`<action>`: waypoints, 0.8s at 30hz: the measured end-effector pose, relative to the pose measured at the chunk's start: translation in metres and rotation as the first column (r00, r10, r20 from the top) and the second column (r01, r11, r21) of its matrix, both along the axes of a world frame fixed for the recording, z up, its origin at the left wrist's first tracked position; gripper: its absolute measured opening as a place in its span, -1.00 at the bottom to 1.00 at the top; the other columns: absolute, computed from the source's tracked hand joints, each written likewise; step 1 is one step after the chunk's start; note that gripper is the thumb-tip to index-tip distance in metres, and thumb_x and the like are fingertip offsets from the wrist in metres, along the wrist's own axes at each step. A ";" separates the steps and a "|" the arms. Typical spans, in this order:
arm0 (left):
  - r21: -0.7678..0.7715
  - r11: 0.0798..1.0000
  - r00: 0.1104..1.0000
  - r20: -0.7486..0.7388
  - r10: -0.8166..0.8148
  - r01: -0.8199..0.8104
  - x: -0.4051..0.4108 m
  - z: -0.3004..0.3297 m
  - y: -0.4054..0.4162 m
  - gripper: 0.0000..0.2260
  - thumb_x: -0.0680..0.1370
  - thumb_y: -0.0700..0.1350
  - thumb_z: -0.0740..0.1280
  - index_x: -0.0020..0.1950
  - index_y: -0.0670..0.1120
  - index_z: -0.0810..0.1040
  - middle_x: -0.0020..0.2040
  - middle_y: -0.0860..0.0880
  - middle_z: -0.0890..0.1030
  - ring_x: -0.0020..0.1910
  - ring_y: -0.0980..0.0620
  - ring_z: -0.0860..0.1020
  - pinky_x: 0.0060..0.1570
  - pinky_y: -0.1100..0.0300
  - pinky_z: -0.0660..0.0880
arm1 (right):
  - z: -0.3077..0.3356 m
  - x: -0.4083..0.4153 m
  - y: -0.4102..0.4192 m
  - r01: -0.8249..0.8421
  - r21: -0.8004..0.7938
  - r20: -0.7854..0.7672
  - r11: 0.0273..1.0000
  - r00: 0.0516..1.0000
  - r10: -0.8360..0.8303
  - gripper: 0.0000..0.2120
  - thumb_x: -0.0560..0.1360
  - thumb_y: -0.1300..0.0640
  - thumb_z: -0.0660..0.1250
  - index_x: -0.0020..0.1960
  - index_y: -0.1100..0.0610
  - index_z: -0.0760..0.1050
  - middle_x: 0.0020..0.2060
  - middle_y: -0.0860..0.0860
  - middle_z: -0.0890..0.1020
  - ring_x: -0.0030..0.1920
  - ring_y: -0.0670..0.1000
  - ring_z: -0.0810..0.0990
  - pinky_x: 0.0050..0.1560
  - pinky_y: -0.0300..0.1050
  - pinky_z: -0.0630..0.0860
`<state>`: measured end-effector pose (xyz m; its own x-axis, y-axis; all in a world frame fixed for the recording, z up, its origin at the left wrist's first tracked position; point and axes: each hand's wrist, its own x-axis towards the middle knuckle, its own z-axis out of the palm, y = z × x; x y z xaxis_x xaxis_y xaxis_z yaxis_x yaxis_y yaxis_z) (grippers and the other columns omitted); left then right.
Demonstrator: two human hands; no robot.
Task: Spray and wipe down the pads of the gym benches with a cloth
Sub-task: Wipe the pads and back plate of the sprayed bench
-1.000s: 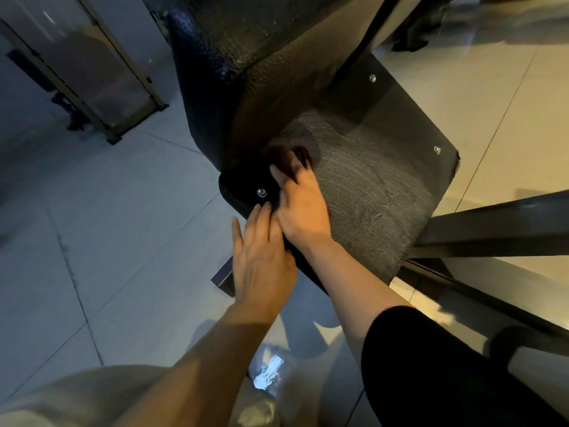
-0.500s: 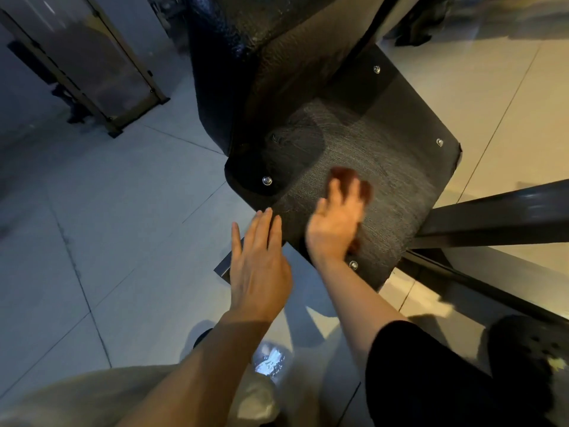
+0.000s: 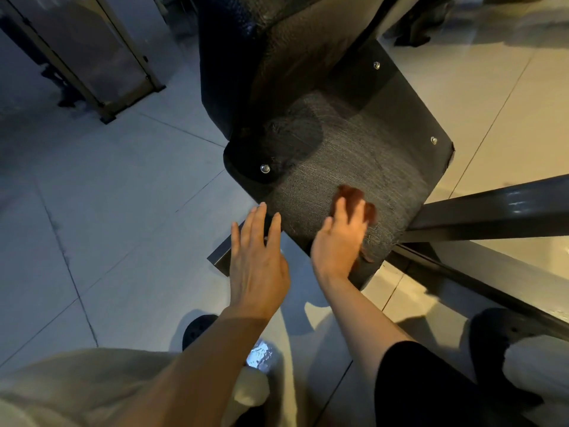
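A black textured plate (image 3: 363, 155) with bolts at its corners lies below a black padded bench part (image 3: 246, 41). My right hand (image 3: 338, 241) presses a reddish-brown cloth (image 3: 357, 201) flat onto the plate near its front right corner; the cloth shows past my fingertips. My left hand (image 3: 258, 260) hovers with straight fingers at the plate's front left edge, holding nothing. No spray bottle is in view.
A dark metal frame bar (image 3: 492, 211) runs right from the plate, with another rail (image 3: 462, 282) below it. A glass-panelled stand (image 3: 92, 57) is at the far left. Tiled floor (image 3: 107, 226) surrounds the bench. My dark shoes (image 3: 197, 331) stand near the plate.
My right hand has slid the cloth from the plate's back left corner across to its front right. My left hand has stayed at the front edge.
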<state>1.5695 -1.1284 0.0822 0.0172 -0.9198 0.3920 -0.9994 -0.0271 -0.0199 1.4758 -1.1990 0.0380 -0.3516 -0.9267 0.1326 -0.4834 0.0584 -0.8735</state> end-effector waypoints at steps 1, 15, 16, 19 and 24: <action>-0.002 1.000 1.000 0.017 -0.008 0.008 0.000 0.001 0.000 -0.40 0.39 -0.31 0.48 0.41 -0.22 0.41 0.45 -0.27 0.35 0.46 -0.23 0.30 0.40 -0.20 0.01 | 0.006 0.008 0.003 -0.117 -0.094 -0.020 0.989 0.993 0.115 -0.55 0.59 0.28 0.22 0.47 0.18 0.34 0.52 0.21 0.20 0.51 0.33 0.11 0.49 0.24 0.15; 0.163 0.970 0.969 0.142 -0.203 0.179 -0.053 -0.021 -0.022 -0.41 0.37 -0.24 0.49 0.39 -0.23 0.45 0.41 -0.24 0.42 0.46 -0.19 0.33 0.43 -0.18 0.11 | -0.031 -0.069 -0.028 0.098 0.282 0.149 0.954 0.978 -0.145 -0.57 0.64 0.21 0.12 0.51 0.11 0.29 0.56 0.11 0.11 0.55 0.20 0.05 0.52 0.05 0.05; 0.150 0.973 0.970 0.139 -0.197 0.176 -0.057 -0.021 -0.025 -0.44 0.38 -0.23 0.47 0.37 -0.24 0.46 0.40 -0.24 0.43 0.45 -0.19 0.34 0.43 -0.18 0.11 | -0.024 -0.062 -0.029 0.058 0.255 0.127 0.965 0.988 -0.093 -0.56 0.64 0.19 0.13 0.51 0.11 0.28 0.57 0.12 0.08 0.55 0.20 0.01 0.53 0.06 0.02; 0.103 0.981 0.979 0.105 -0.175 0.164 -0.065 -0.019 -0.037 -0.51 0.41 -0.22 0.38 0.34 -0.26 0.48 0.36 -0.25 0.48 0.42 -0.20 0.37 0.42 -0.17 0.09 | -0.011 -0.044 -0.028 -0.202 -0.047 0.104 0.978 0.973 0.206 -0.54 0.61 0.23 0.19 0.50 0.08 0.32 0.57 0.08 0.09 0.57 0.16 -0.04 0.55 0.04 -0.04; 0.172 0.974 0.979 0.118 -0.167 0.146 -0.068 -0.014 -0.048 -0.48 0.46 -0.19 0.41 0.41 -0.21 0.42 0.44 -0.21 0.39 0.50 -0.16 0.26 0.47 -0.15 0.03 | -0.034 -0.075 -0.040 -0.170 -0.055 0.080 0.984 0.982 0.174 -0.53 0.60 0.28 0.19 0.48 0.02 0.35 0.56 0.02 0.16 0.56 0.07 0.03 0.49 -0.17 -0.03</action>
<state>1.5016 -1.1760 0.0680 -0.1738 -0.9583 0.2268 -0.9793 0.1439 -0.1424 1.4007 -1.2395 0.0041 -0.1995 -0.9676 0.1545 -0.4070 -0.0616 -0.9114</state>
